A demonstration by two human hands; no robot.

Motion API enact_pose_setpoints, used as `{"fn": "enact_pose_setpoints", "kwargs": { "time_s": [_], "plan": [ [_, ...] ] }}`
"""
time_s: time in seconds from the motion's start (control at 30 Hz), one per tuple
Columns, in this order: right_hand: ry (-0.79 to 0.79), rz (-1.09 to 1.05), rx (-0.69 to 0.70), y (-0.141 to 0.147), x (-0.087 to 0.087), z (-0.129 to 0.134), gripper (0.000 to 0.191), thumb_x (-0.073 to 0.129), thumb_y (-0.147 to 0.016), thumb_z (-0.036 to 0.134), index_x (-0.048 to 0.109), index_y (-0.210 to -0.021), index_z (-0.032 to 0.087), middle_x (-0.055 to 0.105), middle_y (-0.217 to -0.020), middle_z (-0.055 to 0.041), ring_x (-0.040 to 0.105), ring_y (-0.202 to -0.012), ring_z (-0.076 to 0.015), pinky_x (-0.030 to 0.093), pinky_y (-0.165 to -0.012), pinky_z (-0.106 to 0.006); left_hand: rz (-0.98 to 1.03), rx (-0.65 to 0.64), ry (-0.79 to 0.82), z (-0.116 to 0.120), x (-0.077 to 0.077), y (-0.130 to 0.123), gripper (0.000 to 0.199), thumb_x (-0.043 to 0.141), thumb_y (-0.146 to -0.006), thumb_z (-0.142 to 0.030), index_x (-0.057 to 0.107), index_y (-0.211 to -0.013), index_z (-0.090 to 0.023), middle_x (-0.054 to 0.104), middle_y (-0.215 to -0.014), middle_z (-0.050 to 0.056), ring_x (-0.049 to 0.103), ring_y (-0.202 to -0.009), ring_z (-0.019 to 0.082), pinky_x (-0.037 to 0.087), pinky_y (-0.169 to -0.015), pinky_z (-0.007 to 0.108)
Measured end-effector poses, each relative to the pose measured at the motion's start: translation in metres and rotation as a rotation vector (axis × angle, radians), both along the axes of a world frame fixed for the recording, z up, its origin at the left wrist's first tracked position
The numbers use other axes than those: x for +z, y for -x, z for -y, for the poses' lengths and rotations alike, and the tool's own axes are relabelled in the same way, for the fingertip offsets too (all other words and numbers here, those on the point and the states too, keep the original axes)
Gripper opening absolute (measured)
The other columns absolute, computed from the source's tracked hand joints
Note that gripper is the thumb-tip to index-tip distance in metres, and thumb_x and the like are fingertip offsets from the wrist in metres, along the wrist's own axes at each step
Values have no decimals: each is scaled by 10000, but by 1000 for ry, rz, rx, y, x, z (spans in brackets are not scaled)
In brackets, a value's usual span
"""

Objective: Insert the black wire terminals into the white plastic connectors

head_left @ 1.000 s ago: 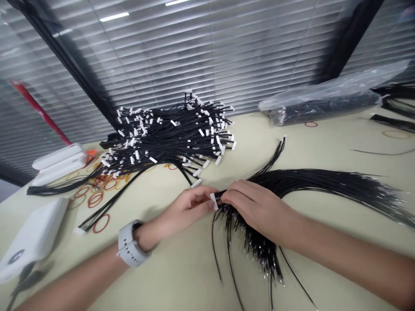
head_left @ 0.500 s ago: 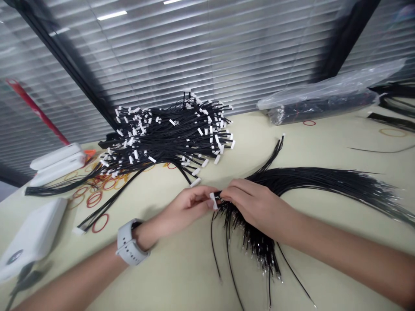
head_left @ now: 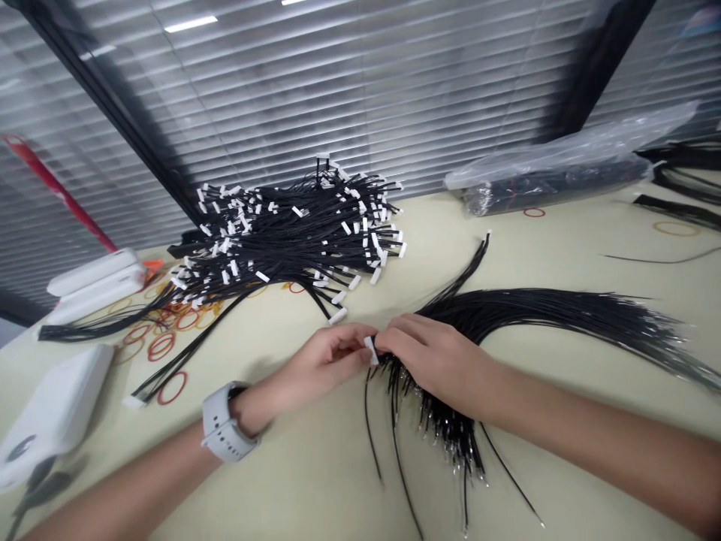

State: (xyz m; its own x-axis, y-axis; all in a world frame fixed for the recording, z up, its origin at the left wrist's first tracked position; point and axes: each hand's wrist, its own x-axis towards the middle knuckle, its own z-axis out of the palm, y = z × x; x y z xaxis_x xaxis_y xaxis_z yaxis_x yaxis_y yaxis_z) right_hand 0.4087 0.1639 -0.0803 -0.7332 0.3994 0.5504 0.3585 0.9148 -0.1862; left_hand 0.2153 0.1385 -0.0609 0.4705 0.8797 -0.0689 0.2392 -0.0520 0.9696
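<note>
- The left hand [head_left: 327, 357] is closed in a pinch on a white connector [head_left: 370, 350], which stands between the 2 hands and almost touches the right hand's fingers.
- The right hand [head_left: 436, 364] is clenched around a thick bundle of black wires [head_left: 535, 312]. The wires sweep out past it to the right frame edge, and their bare tinned ends [head_left: 451, 439] fan down towards the person.
- A heaped pile of black wires with white connectors [head_left: 293, 233] lies beyond the hands. Its nearest connector [head_left: 338, 316] sits just past the left hand, almost touching it.
- Pale desk [head_left: 293, 473] extends under both forearms, and its far edge meets the window blinds [head_left: 338, 90].
- On the left lie 3 white boxes [head_left: 56, 409] and scattered rubber bands [head_left: 163, 330]. A plastic bag of cables [head_left: 552, 180] sits at the far right.
- Compared with the earlier frame, both hands keep the same hold, the connector stays in nearly the same spot, and the right hand has moved slightly closer to it. The surrounding scene sits slightly further left in view.
</note>
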Motion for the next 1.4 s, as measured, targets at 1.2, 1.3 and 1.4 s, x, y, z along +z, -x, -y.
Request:
{"fn": "enact_pose_setpoints", "kwargs": {
  "time_s": [1.2,1.3,1.4],
  "plan": [
    [701,-4,-71,-27,39,-12,110,539,-837,230,646,-857,215,655,-795,37,569,-688,-88,404,-638,-222,-4,71,-64,-5,-5,4,206,468,-886,-218,545,-1076,-195,574,-934,28,506,-876,152,388,-794,287],
    [718,-14,-110,-22,35,-9,146,518,-848,224,657,-807,205,646,-792,20,571,-708,-100,413,-660,-232,5,75,-54,-5,-8,5,199,466,-891,-235,539,-1073,-200,568,-912,21,501,-856,147,377,-782,284],
    [694,-1,-118,-20,32,-7,193,462,-872,190,647,-819,203,642,-826,11,568,-766,-108,416,-708,-240,3,73,-60,-5,-9,5,187,462,-898,-247,547,-1058,-202,562,-881,13,494,-823,139,371,-754,275]
  ]
}}
